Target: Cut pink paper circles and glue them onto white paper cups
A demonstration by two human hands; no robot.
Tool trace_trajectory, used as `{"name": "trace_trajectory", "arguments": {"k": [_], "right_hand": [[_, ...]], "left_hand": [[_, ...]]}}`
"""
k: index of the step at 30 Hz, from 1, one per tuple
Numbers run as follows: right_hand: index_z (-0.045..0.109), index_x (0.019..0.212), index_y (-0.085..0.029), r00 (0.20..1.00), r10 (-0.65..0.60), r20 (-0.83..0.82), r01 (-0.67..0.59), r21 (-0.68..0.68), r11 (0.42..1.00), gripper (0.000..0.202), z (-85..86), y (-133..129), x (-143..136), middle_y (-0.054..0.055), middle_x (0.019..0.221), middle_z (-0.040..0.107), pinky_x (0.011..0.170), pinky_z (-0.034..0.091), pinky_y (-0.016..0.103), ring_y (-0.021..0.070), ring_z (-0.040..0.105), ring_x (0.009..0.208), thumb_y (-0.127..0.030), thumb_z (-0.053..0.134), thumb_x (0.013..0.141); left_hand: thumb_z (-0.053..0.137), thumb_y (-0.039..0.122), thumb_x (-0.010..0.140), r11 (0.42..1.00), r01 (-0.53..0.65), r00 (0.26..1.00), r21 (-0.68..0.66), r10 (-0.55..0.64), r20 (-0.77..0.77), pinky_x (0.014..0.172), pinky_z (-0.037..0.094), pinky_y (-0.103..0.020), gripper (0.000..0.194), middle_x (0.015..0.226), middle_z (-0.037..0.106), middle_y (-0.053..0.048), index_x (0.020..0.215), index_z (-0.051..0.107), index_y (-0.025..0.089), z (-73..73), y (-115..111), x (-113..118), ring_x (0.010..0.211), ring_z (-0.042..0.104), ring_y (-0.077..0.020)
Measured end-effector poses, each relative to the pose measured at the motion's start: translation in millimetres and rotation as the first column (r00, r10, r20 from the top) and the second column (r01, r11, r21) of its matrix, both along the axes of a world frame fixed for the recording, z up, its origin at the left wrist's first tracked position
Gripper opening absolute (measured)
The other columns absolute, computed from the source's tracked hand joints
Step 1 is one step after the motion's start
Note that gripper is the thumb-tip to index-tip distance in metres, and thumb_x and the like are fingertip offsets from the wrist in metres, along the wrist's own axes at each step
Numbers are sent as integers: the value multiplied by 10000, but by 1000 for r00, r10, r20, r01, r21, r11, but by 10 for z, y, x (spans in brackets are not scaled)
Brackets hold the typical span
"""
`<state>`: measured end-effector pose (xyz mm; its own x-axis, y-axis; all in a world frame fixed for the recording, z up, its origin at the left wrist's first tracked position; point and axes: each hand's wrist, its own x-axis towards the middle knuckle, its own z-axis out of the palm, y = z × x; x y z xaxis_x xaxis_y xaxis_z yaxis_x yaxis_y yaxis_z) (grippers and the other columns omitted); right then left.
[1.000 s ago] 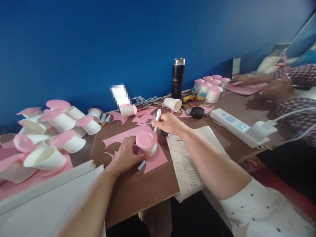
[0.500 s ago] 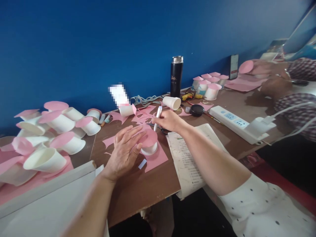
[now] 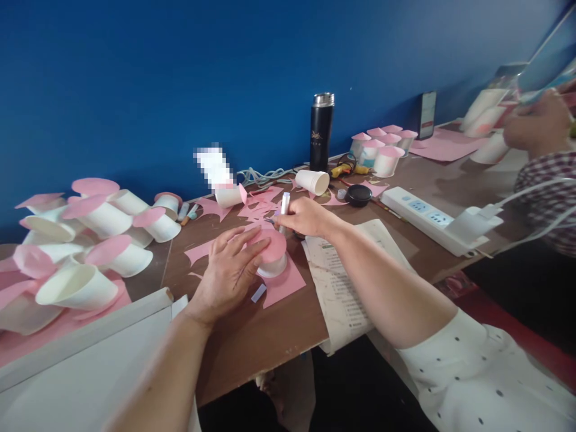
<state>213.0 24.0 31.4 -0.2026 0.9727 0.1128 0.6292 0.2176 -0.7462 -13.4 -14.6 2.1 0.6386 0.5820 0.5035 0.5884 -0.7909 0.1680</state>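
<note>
Fingers spread, my left hand [image 3: 229, 270] lies on the left side of a round pink paper disc [image 3: 272, 245]. The disc covers a white paper cup [image 3: 275, 267], which rests on a pink sheet [image 3: 290, 285]. My right hand [image 3: 308, 217] grips a white marker [image 3: 285, 210] upright, just behind the disc's right edge; the marker's lower end is hard to make out. A small pale strip [image 3: 258, 293] sits by my left thumb. Cut pink scraps [image 3: 256, 210] spread behind both hands.
Many paper cups with pink discs [image 3: 103, 216] pile up at the left. Behind my right hand are a tipped cup stack [image 3: 312, 182], a black flask [image 3: 321, 132] and a black lid [image 3: 359, 195]. A power strip [image 3: 427, 219] and another person's hand [image 3: 537, 123] are at the right.
My left hand has settled flatter onto the disc. My right hand and the marker have shifted slightly left. The other person's hands have moved away from the pink sheet, to the right.
</note>
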Motion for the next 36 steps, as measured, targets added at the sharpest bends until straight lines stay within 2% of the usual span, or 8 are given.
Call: {"name": "trace_trajectory", "arguments": {"k": [7,12,16,26,36], "right_hand": [[684,644,-153,1000,-6,29,7,-23,1000,169,18,-13,-15,15,574,607,555,372,246,109,519,541,-251,614,764],[586,558,-167,999,25,33,-23,-73,997,227,-24,-15,-10,-4,482,548,504,378,243,109,507,467,-278,607,755],[551,547,-169,999,40,9,-38,-123,992,231,-70,1,-4,8,494,573,471,398,235,114,531,435,-269,589,752],[580,531,-146,998,48,26,-41,-222,974,233,-50,11,-9,18,470,595,468,439,206,111,574,434,-222,587,751],[624,585,-123,996,-55,-65,25,-393,919,164,-41,30,-32,35,509,634,412,453,192,114,582,445,-189,628,736]], "left_hand": [[475,279,924,1000,0,1000,26,0,0,1080,313,-444,363,1338,556,-42,1274,570,276,3,0,10,1280,413,-243],[476,292,925,1000,15,1000,0,-15,12,1066,334,-438,369,1343,552,-43,1285,558,285,-14,12,8,1261,450,-237],[482,297,926,1000,25,1000,-8,-25,16,1059,348,-427,368,1350,548,-49,1286,558,275,-22,22,2,1252,466,-229],[505,290,921,999,41,998,11,-41,38,1043,374,-433,371,1342,557,-48,1288,553,283,-47,39,-4,1240,486,-226],[499,300,923,999,32,999,12,-32,14,1046,372,-434,358,1347,556,-53,1272,570,271,-40,47,0,1250,480,-229]]}}
